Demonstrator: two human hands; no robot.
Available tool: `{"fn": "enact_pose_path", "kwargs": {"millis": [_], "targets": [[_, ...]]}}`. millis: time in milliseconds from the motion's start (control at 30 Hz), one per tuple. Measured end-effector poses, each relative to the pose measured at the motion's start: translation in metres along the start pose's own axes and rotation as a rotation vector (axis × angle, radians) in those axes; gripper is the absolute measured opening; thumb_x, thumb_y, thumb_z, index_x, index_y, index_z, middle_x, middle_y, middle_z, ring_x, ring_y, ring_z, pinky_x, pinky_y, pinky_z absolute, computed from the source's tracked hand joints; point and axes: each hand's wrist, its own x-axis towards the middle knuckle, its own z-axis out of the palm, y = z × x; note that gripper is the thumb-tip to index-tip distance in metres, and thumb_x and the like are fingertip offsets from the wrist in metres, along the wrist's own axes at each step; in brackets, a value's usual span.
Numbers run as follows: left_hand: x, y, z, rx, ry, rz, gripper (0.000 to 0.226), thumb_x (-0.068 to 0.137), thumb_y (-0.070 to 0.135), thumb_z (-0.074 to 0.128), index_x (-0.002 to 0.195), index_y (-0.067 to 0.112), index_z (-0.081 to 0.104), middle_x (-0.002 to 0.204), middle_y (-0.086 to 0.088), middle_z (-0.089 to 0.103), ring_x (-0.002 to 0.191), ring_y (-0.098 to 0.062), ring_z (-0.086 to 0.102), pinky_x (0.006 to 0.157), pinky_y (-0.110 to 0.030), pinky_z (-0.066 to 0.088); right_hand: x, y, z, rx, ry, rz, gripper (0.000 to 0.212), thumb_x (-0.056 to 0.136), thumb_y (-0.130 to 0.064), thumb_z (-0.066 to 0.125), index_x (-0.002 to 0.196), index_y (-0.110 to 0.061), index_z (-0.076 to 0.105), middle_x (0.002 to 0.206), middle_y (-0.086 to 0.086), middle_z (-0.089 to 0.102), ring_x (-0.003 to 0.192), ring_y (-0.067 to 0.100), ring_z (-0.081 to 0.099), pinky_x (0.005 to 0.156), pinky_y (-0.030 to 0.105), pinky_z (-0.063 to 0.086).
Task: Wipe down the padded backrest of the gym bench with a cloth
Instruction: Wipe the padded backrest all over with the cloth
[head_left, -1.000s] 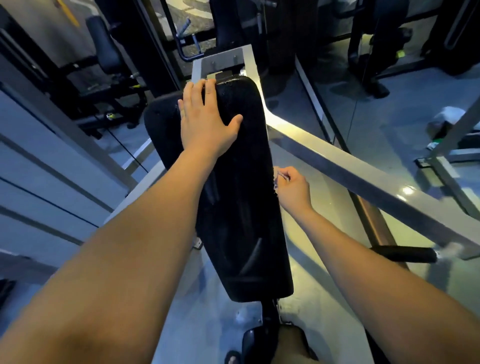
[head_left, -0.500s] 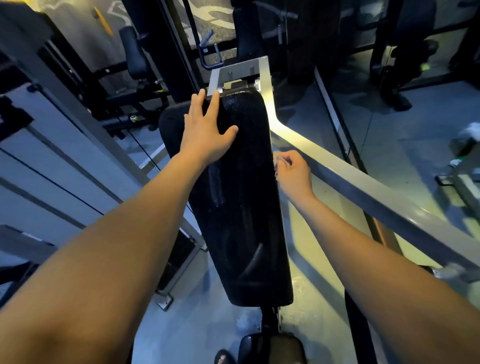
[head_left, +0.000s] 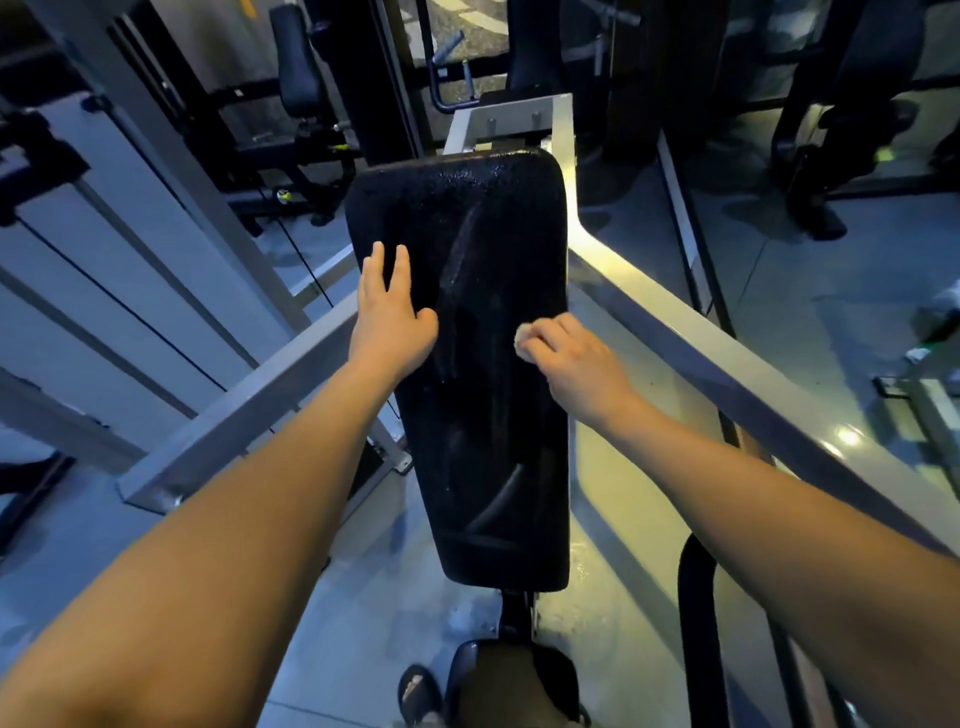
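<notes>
The black padded backrest (head_left: 483, 249) runs away from me down the middle of the view, its surface streaked with wet marks. My left hand (head_left: 389, 317) lies flat on the pad's left side with straight fingers. My right hand (head_left: 571, 358) sits on the pad's right half, fingers curled round a small pale cloth (head_left: 523, 335); only a bit of the cloth shows past the fingertips.
Grey steel frame bars (head_left: 727, 358) angle out on both sides of the pad. A black handle (head_left: 698, 623) stands at lower right. Dark gym machines (head_left: 306, 104) fill the back and left. My foot in a sandal (head_left: 415, 691) is below the pad.
My left hand has slid from the pad's top end down to its middle left. My right hand has moved from the pad's right edge onto its surface with the cloth.
</notes>
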Motion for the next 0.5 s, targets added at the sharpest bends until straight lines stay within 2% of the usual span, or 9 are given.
{"fn": "enact_pose_path", "kwargs": {"millis": [33,100,200,267,367,467,500], "targets": [[0.000,-0.005,0.001,-0.008,-0.014,-0.015,0.076,0.097,0.016,0.044,0.161,0.028,0.005,0.167,0.013,-0.013,0.154,-0.018,-0.007,0.092,-0.024,0.030,-0.006,-0.001,-0.001,-0.021,-0.045,-0.042,0.009,0.099,-0.003,0.056,0.105,-0.004,0.064,0.105,0.012,0.061,0.089,0.032,0.053,0.064,0.048,0.052],[0.000,-0.015,0.002,-0.022,-0.049,-0.026,0.076,0.096,0.012,0.043,0.161,0.029,0.007,0.166,0.017,-0.013,0.155,-0.021,0.000,0.089,-0.029,0.040,0.008,0.004,-0.012,-0.065,-0.016,-0.076,0.009,0.093,0.002,0.064,0.100,-0.004,0.063,0.098,0.013,0.059,0.085,0.033,0.052,0.059,0.046,0.051],[0.002,-0.023,-0.001,-0.047,-0.085,0.004,0.078,0.095,0.005,0.040,0.161,0.031,0.007,0.164,0.021,-0.013,0.154,-0.022,0.010,0.087,-0.037,0.052,0.060,0.013,-0.045,-0.105,0.197,0.017,0.011,0.098,0.000,0.055,0.098,-0.004,0.066,0.103,0.013,0.063,0.086,0.034,0.052,0.065,0.045,0.049],[0.002,-0.024,-0.003,-0.026,-0.082,0.020,0.079,0.095,0.001,0.039,0.161,0.029,0.005,0.164,0.021,-0.013,0.151,-0.023,0.018,0.084,-0.039,0.054,0.083,0.017,-0.056,-0.106,0.264,0.105,0.014,0.098,0.001,0.053,0.098,-0.004,0.066,0.106,0.011,0.063,0.087,0.035,0.052,0.065,0.045,0.049],[0.005,-0.022,-0.004,-0.001,-0.116,0.035,0.083,0.094,-0.001,0.039,0.161,0.030,-0.001,0.164,0.019,-0.017,0.140,-0.028,0.038,0.072,-0.042,0.055,0.059,0.009,-0.039,-0.056,0.224,0.110,0.016,0.096,0.002,0.050,0.096,-0.006,0.064,0.104,0.011,0.063,0.085,0.032,0.049,0.069,0.046,0.047],[0.010,-0.019,-0.008,0.017,-0.189,0.002,0.083,0.095,0.002,0.039,0.161,0.029,-0.004,0.164,0.017,-0.022,0.136,-0.028,0.041,0.076,-0.043,0.055,0.009,-0.006,-0.019,-0.028,0.035,-0.002,0.011,0.099,-0.003,0.057,0.101,-0.004,0.067,0.105,0.011,0.065,0.088,0.032,0.055,0.068,0.044,0.052],[0.011,-0.018,-0.010,0.019,-0.202,-0.010,0.083,0.095,0.002,0.040,0.161,0.029,-0.004,0.164,0.017,-0.022,0.126,-0.027,0.049,0.074,-0.045,0.056,0.005,-0.006,-0.017,-0.028,-0.015,-0.018,0.008,0.095,-0.002,0.061,0.100,-0.004,0.068,0.102,0.011,0.066,0.088,0.033,0.057,0.064,0.044,0.053]]}}
